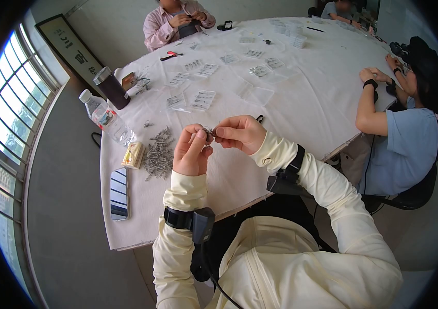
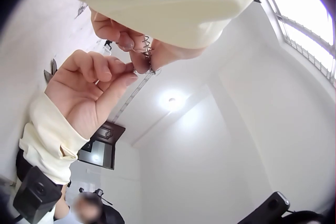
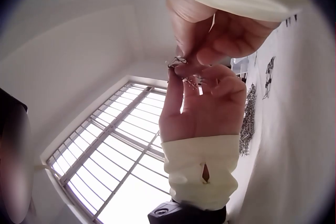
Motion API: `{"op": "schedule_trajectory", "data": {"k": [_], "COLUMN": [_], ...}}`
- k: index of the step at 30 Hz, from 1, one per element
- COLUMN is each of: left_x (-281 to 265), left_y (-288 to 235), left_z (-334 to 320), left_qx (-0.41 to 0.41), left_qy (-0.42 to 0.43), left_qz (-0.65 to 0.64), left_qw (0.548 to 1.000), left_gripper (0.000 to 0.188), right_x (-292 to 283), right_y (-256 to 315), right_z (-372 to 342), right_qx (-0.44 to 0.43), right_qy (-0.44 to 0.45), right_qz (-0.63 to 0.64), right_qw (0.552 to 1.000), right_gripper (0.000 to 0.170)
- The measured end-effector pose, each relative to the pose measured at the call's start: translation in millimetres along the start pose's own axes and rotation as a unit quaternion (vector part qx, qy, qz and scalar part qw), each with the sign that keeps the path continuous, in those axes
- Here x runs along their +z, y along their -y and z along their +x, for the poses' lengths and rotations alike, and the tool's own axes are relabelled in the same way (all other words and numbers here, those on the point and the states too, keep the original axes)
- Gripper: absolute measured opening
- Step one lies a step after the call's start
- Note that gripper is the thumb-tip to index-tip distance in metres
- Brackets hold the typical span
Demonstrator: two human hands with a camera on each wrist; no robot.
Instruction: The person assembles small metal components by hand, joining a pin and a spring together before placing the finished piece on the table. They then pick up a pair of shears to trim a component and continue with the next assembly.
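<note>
A small coiled wire spring (image 2: 147, 50) is pinched between the thumb and fingers of my left hand (image 1: 192, 152), held up over the near part of the table. My right hand (image 1: 242, 135) meets it from the right, thumb and forefinger pinching the spring's end. In the left wrist view the coils stick out between the left fingers, with the right fingertips (image 2: 131, 71) at the lower end. The right wrist view shows thin wire (image 3: 178, 62) between the fingertips; the rest is hidden by fingers. A pile of similar wire pieces (image 1: 159, 154) lies left of my left hand.
A phone (image 1: 119, 193), a tissue pack (image 1: 133, 155), a water bottle (image 1: 106, 118) and a dark flask (image 1: 112, 88) line the left side. Clear trays (image 1: 202, 99) with small pieces and red-handled pliers (image 1: 171, 55) lie farther back. Other people sit around the white-covered table (image 1: 312, 113).
</note>
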State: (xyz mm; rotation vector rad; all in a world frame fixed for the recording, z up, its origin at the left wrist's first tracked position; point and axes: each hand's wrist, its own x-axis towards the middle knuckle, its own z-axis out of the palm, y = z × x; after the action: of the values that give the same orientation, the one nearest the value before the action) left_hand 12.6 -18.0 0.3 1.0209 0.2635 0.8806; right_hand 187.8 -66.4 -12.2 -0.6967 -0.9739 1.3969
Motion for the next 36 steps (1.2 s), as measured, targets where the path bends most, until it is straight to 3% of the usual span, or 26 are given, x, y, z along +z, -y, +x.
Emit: {"op": "schedule_trajectory", "data": {"k": [15,20,27,36], "left_x": [-3.0,-4.4,-0.9,3.5], "left_y": [6.0,6.2,8.2,8.7], "left_z": [2.8,3.1,3.5,1.5], "left_qx": [0.026,0.020,0.021,0.128], "left_qy": [0.000,-0.012,-0.028,-0.050], "left_qz": [0.067,0.129,0.109,0.267], "left_qw": [0.997,0.991,0.993,0.954], "left_gripper": [0.006,0.007,0.011,0.011], "right_x": [2.5,7.5,7.4,9.1], "right_y": [-2.4,1.9,2.0,1.2], "right_z": [0.5,-0.6,-0.1,-1.6], "right_qx": [-0.033,-0.063,-0.068,-0.091], "right_qy": [-0.022,-0.035,-0.043,-0.059], "right_qz": [-0.028,-0.152,-0.169,-0.198], "right_qw": [0.999,0.986,0.982,0.974], "right_gripper": [0.021,0.019,0.018,0.016]}}
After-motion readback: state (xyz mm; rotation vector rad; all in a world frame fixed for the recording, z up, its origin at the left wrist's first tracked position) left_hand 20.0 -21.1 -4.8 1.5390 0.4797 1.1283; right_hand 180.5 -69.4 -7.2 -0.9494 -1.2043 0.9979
